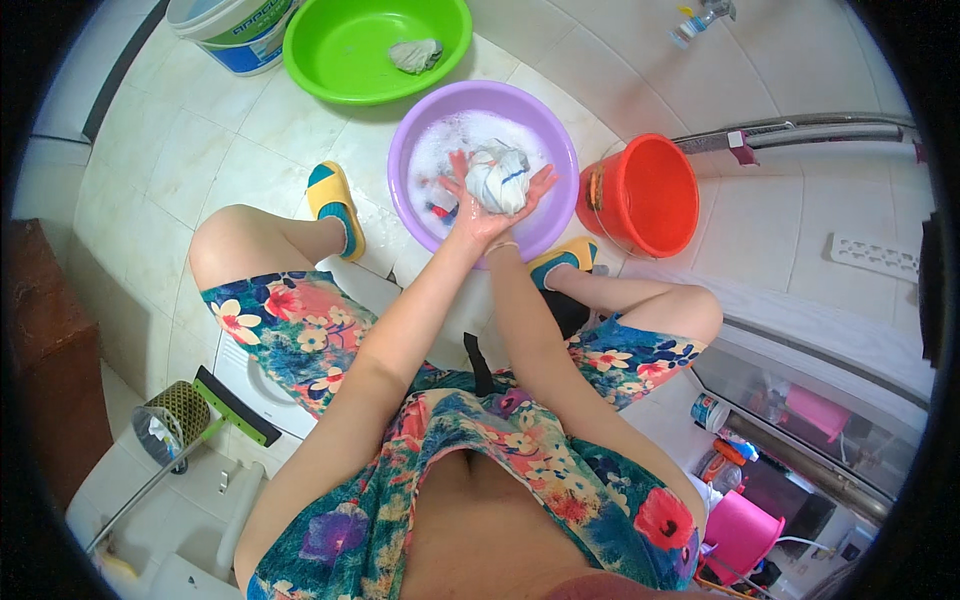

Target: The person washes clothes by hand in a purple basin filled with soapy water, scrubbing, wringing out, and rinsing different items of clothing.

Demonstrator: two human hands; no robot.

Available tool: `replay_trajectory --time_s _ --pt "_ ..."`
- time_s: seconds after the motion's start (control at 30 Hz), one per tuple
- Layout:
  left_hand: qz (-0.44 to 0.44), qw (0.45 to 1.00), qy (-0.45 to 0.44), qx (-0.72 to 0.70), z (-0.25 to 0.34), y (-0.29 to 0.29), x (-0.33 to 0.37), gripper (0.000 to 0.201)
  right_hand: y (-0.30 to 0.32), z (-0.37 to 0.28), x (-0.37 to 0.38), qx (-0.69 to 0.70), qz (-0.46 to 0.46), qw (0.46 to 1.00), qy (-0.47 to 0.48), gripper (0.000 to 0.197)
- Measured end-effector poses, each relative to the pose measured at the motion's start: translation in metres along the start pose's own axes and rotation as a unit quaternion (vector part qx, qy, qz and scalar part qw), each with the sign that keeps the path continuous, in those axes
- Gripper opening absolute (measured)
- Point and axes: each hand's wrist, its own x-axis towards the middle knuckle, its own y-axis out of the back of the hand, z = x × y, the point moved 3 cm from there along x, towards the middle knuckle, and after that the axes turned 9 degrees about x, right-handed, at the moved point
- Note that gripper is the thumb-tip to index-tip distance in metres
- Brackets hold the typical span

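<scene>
1 wadded white cloth cupped btwn L hand & R hand, over purple basin.
Both hands grasp it jointly: palms against cloth, heels of hands close tog., fingers spread at its sides; blue stripe shows. White suds in basin, w/ red-blue item by L hand. Green basin beyond, upper L, w/ greyish cloth inside; red bucket just R of purple basin. Yellow slippers on feet, 1 ea. side.

Open air over purple basin; red bucket bars right (just beside); green basin far left.
</scene>
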Motion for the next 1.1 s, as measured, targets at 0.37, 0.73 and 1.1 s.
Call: replay_trajectory --time_s 0.37,0.73,1.1 --pt "0.026 0.989 0.126 0.071 0.037 0.035 0.003 0.031 -0.02 -0.079 0.011 -0.223 -0.001 0.974 -0.037 0.028" --pt "0.419 0.392 -0.149 0.805 0.045 0.049 -0.009 0.087 -0.049 -0.066 0.023 -0.733 -0.077 0.669 0.098 0.045" --pt "0.304 0.591 -0.118 0.738 0.059 0.035 -0.008 0.053 -0.056 -0.104 0.036 -0.737 -0.004 0.669 0.091 0.076"
